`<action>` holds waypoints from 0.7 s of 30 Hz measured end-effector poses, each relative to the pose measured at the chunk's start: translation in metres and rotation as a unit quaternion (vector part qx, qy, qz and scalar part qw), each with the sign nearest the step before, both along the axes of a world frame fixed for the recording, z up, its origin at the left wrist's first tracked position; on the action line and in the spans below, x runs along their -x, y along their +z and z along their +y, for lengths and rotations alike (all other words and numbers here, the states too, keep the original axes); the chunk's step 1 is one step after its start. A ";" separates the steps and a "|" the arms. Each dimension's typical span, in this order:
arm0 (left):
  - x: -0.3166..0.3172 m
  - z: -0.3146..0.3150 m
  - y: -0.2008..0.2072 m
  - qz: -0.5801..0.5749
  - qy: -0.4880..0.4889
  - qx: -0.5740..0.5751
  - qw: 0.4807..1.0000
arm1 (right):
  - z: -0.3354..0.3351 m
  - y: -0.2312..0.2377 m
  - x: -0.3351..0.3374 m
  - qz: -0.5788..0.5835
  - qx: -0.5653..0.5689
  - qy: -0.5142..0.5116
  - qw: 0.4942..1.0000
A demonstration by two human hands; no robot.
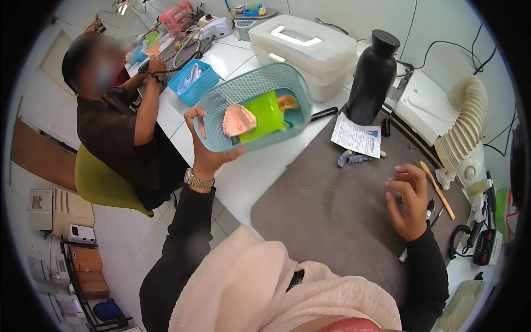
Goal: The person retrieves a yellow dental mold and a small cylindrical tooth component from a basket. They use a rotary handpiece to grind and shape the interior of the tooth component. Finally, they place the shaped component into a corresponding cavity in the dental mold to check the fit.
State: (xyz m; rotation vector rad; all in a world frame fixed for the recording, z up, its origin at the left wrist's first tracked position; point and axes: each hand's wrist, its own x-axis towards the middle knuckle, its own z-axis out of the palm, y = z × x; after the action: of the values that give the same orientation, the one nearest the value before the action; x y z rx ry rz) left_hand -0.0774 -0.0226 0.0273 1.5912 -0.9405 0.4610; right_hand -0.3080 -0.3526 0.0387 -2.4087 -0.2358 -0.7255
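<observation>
Currently, my left hand [207, 160] grips the blue-green basket [238, 87] at its near left corner, fingers at the left end and thumb along the near side. The basket sits forward of that palm and reaches away to the right, its mouth tilted toward me. I cannot tell whether its base clears the white table [237, 185].

Contents, from the gripping hand outward: a pink tooth model [239, 120] lies nearest my fingers, against a flat green packet [268, 110]; an orange piece [287, 102] lies at the far right end, beyond the packet. My fingers touch only the basket, none of these contents.

My right hand [408, 202] holds nothing. Its fingers are bent and loosely spread, thumb apart, over the right part of the brown mat [321, 205]; contact with the mat cannot be judged. The basket is well apart from this hand, up and to its left. Just beside its fingers, on the right, lies a tool with a yellow handle [437, 191].

Between basket and right hand: a printed paper slip [354, 135] at the foot of the black bottle [371, 77], with a grey-blue tooth model [353, 159] at its near edge. A black pen [323, 114] lies just beside the basket's right end. Behind the basket stands a clear lidded box [304, 50]; a smaller blue basket [180, 95] stands to its left, near a seated co-worker [110, 110].
</observation>
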 end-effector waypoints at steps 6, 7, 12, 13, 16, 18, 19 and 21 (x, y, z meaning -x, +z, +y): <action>0.077 -0.020 -0.009 -0.027 -0.129 -0.084 0.988 | 0.000 0.017 0.022 -0.178 0.041 0.026 0.983; 0.090 -0.023 -0.009 -0.015 -0.147 -0.086 0.985 | 0.004 0.025 0.024 -0.194 0.043 0.020 0.980; 0.148 -0.045 -0.016 0.050 -0.218 -0.091 0.970 | 0.014 0.076 0.044 -0.063 0.125 0.140 0.980; 0.154 -0.053 -0.021 0.054 -0.240 -0.088 0.965 | 0.015 0.077 0.045 -0.062 0.149 0.180 0.970; 0.162 -0.064 -0.027 0.062 -0.270 -0.088 0.957 | 0.029 0.080 0.051 0.014 0.190 0.201 0.961; 0.163 -0.064 -0.028 0.064 -0.279 -0.096 0.953 | 0.036 0.082 0.054 0.095 0.212 0.175 0.957; 0.163 -0.064 -0.027 0.063 -0.283 -0.097 0.952 | 0.040 0.084 0.056 0.135 0.226 0.161 0.951; 0.162 -0.063 -0.027 0.059 -0.287 -0.101 0.951 | 0.043 0.084 0.058 0.207 0.254 0.148 0.933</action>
State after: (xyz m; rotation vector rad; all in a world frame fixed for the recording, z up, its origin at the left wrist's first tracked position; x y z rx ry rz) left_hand -0.2397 -0.0859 0.0006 1.4174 -1.3278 -0.1403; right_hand -0.3660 -0.3098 0.1227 -2.8452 -0.6602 0.0019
